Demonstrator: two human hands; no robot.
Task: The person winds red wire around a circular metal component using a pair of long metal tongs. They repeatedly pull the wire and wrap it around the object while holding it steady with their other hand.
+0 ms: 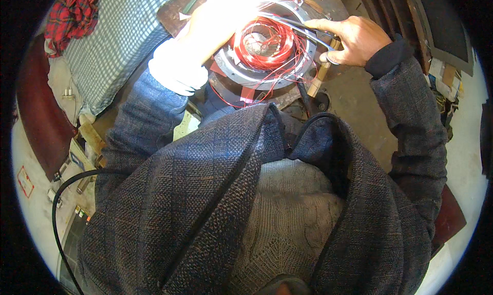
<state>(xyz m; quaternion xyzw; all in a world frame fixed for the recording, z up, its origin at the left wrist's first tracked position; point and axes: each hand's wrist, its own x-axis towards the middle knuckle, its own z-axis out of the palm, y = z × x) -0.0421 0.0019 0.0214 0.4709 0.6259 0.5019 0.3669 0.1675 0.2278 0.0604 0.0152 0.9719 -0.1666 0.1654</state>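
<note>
A metal ring housing (272, 82) holds a coil of red wire (276, 59), with loose red strands trailing over its lower rim. Pink slips (245, 93) lie around it. My right hand (354, 41) grips long silver scissors (298, 24) at the ring's upper right, index finger along the metal and thumb at the handle. The scissors' far end points left into the glare. My left hand (210, 28) reaches to the upper left of the ring, into bright glare that hides its fingers and anything they hold.
A checked cloth (113, 48) lies at upper left beside a red plaid fabric (72, 15). A maroon panel (41, 105) is at far left. Dark slatted metal (398, 15) stands at upper right. Wooden strips (317, 82) are beside the ring, and a black cable (69, 182) curves at lower left.
</note>
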